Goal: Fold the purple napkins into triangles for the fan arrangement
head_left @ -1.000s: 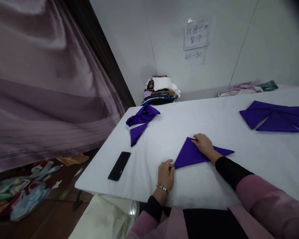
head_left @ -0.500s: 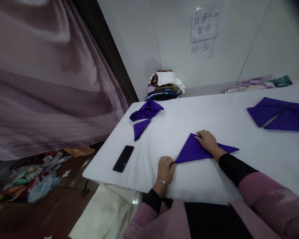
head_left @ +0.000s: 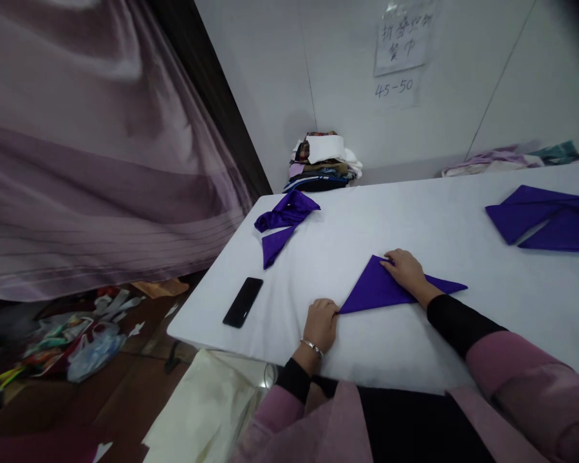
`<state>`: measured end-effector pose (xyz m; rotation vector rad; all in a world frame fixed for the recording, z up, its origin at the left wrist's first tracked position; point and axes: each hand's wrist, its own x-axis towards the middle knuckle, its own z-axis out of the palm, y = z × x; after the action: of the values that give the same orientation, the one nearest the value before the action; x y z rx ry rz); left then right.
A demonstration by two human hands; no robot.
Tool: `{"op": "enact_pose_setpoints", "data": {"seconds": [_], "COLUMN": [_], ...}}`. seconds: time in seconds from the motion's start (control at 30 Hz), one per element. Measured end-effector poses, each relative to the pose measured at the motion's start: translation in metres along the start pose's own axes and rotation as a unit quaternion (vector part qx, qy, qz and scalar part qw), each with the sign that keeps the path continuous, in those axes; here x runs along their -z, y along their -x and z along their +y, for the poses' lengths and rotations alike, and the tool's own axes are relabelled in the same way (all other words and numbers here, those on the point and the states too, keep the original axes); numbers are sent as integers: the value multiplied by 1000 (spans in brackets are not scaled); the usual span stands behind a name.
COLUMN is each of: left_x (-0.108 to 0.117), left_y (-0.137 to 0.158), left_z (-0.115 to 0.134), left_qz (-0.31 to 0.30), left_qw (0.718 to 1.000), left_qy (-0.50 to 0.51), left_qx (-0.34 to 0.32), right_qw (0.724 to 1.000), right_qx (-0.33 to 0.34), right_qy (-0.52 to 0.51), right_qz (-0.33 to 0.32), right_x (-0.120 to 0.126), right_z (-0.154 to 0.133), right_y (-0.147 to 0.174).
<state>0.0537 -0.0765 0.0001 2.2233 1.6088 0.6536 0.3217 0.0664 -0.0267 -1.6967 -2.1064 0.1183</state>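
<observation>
1. The folded purple cloth (head_left: 369, 289) is lying flat on the white table (head_left: 284, 321), nearer the near edge than the far one, its narrow points reaching left and right.
2. My left hand (head_left: 321, 323) is resting by the near edge, its fingers curling in and touching the cloth's left point; my thumb is hiding, so I cannot tell whether I am pinching it.
3. My right hand (head_left: 406, 270) is lying over the cloth's upper side, just right of its top corner, fingers bending and touching the fabric; whether they are gripping it, I cannot tell.
4. On my left wrist I am wearing a bracelet (head_left: 311, 347).
5. A black phone (head_left: 242, 302) is lying by the table's left edge, towards the near left corner.
6. A rumpled purple cloth (head_left: 292, 207) is lying near the far left corner.
7. Another purple cloth (head_left: 567, 235) is spreading towards the far edge on the right, running out of view.
8. Beyond the far edge, a stack of fabrics (head_left: 321, 170) is standing against the wall.
</observation>
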Motion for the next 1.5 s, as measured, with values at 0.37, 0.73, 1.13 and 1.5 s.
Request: {"op": "enact_pose_setpoints", "data": {"seconds": [0.37, 0.73, 1.13, 1.5], "left_x": [1, 3, 5, -42], "left_y": [-3, -1, 2, -4], "left_z": [-3, -4, -7, 86], "left_qz": [-25, -7, 21, -43], "left_qw": [998, 997, 996, 986], "left_qy": [-57, -79, -77, -38], "left_qx": [-13, -21, 27, -159], "right_qw": [1000, 1000, 1000, 1000], "right_qx": [-6, -7, -16, -5], "right_qy": [0, -6, -2, -6], "right_qz": [-4, -9, -11, -1], "right_x": [3, 0, -1, -4], "right_z": [-2, 2, 1, 5], "right_y": [0, 0, -1, -1]}}
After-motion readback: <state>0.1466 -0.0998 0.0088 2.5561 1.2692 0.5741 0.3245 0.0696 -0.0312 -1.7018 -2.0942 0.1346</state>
